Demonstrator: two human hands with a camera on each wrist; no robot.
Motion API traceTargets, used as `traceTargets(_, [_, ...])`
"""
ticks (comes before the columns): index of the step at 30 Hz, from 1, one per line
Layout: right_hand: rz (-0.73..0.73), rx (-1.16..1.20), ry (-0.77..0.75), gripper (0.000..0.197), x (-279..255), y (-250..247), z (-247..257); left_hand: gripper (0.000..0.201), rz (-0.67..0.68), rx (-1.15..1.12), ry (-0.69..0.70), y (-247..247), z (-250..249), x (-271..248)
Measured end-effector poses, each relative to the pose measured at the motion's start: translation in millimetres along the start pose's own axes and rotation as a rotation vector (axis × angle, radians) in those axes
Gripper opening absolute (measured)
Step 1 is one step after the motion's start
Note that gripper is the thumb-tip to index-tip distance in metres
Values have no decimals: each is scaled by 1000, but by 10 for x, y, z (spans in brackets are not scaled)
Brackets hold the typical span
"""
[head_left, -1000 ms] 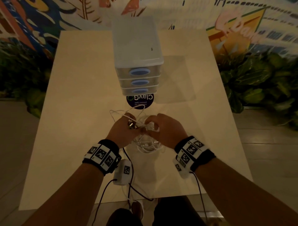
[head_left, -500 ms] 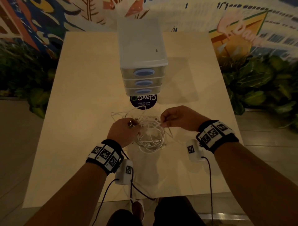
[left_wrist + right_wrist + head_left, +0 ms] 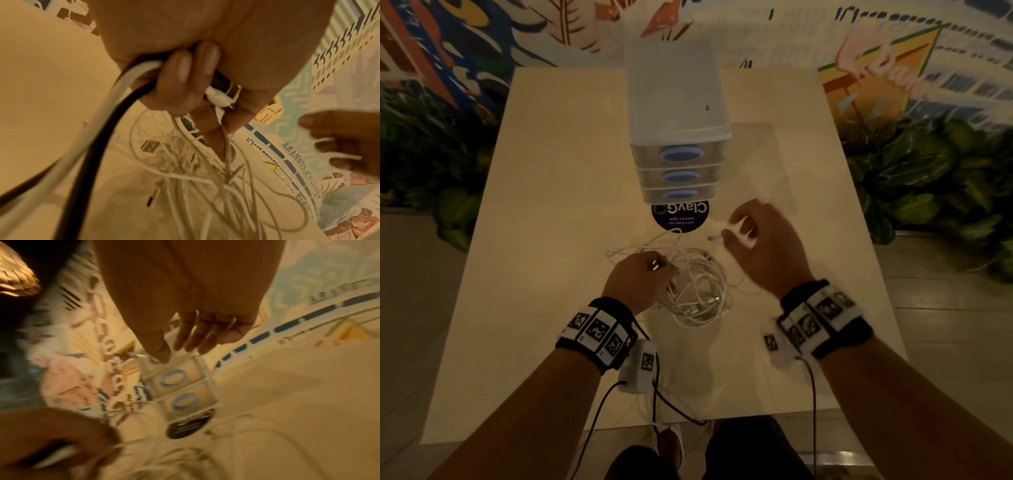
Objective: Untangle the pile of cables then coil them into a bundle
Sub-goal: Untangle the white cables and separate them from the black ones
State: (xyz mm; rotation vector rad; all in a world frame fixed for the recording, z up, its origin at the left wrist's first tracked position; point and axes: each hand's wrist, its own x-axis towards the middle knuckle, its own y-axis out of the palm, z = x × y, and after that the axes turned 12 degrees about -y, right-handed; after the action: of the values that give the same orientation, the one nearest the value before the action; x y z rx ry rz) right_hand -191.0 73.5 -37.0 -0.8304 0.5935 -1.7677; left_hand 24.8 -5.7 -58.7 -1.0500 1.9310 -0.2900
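A tangle of white cables [image 3: 698,291] lies on the pale table [image 3: 551,205], just right of my left hand [image 3: 640,277]. In the left wrist view that hand [image 3: 197,91] curls its fingers round a white plug [image 3: 218,97] and a black one beside it, with thin white strands [image 3: 205,178] hanging below onto the heap. My right hand [image 3: 753,240] hovers blurred beyond the pile to the right, a white cable looped across its fingers and its connector end [image 3: 713,237] poking out past the thumb. In the right wrist view its fingers [image 3: 195,335] point down, blurred.
A translucent three-drawer unit [image 3: 678,137] with blue handles stands mid-table behind the pile, with a round dark sticker [image 3: 681,216] at its foot. Leafy plants [image 3: 928,178] flank the table. Black wrist-camera leads [image 3: 654,394] trail over the near edge.
My right hand left the tangle and moved right and farther off, drawing a white cable end out with it. The left hand stayed on the pile, holding the plugs.
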Motion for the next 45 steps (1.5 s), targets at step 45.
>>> traceTargets(45, [387, 626, 173, 29, 47, -102, 123, 5, 67, -19, 169, -304, -132, -119])
